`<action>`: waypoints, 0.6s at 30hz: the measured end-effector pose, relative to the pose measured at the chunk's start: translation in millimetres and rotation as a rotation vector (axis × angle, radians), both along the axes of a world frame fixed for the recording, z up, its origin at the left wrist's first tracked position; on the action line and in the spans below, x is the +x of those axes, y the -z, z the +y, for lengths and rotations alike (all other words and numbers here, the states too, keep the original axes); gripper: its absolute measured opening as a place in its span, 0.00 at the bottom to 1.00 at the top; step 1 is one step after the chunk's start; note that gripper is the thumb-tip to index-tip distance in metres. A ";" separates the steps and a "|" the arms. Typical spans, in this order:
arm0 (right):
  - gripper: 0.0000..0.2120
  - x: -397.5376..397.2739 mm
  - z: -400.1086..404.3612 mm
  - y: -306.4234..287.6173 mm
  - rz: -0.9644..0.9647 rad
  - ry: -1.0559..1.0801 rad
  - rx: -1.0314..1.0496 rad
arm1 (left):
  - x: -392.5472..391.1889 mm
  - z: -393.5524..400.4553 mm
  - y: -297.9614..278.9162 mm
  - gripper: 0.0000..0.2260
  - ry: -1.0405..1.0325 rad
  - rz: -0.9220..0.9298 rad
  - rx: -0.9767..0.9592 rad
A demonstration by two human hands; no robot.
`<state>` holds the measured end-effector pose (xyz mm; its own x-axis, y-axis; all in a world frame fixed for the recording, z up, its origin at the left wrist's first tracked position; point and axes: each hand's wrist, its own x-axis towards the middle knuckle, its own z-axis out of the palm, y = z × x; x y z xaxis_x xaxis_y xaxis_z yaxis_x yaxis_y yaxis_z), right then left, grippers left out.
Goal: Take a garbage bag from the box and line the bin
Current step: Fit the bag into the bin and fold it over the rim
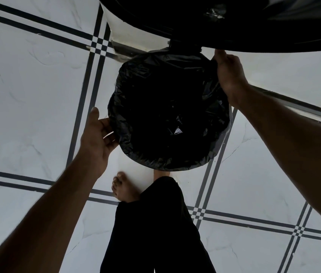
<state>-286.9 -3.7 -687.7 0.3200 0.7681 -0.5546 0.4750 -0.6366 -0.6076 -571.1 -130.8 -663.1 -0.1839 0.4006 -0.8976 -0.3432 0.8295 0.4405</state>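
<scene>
A round bin stands on the floor straight below me, covered by a black garbage bag (167, 111) whose edge is folded over the rim. The bin's own wall is hidden under the plastic. My left hand (98, 134) grips the bag's edge at the rim's left side. At the upper right of the rim, my right hand (229, 75) pinches the bag's edge too. The raised black lid (234, 20) of the bin fills the top of the view. The box of bags is not in view.
White marble-look floor tiles (27, 95) with dark double stripes spread all around. My bare foot (123, 187) and a dark trouser leg (155, 223) stand just in front of the bin. A white wall base (136, 36) lies behind it.
</scene>
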 end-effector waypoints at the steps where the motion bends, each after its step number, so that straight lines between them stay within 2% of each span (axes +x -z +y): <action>1: 0.23 2.6 -0.7 -0.2 -0.002 0.014 -0.001 | -0.4 -0.6 0.2 0.22 0.019 0.018 0.005; 4: 0.24 12.2 -5.9 -5.3 -0.026 0.042 0.037 | -0.8 -2.8 0.6 0.22 0.032 0.032 0.010; 8: 0.15 26.0 -21.4 -7.3 -0.022 0.105 0.154 | 0.7 -1.9 -1.4 0.19 -0.012 0.018 0.013; 10: 0.12 26.6 -36.4 -11.1 -0.067 0.179 0.203 | 0.0 -2.3 2.2 0.15 -0.059 0.145 0.022; 12: 0.11 25.2 -53.3 -15.6 -0.131 0.264 0.246 | -0.8 -3.4 4.3 0.10 -0.038 0.390 0.106; 15: 0.09 18.6 -76.4 -21.4 -0.177 0.377 0.286 | 2.9 0.4 -2.5 0.05 0.205 0.709 0.337; 18: 0.10 8.1 -94.4 -23.8 -0.149 0.334 0.328 | 8.1 26.4 -13.0 0.11 0.385 0.740 0.502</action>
<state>-278.8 -98.1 -663.9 0.6360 0.7365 -0.2303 0.3743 -0.5554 -0.7426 -563.0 -104.4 -650.0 -0.4092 0.8558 -0.3163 0.4180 0.4840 0.7688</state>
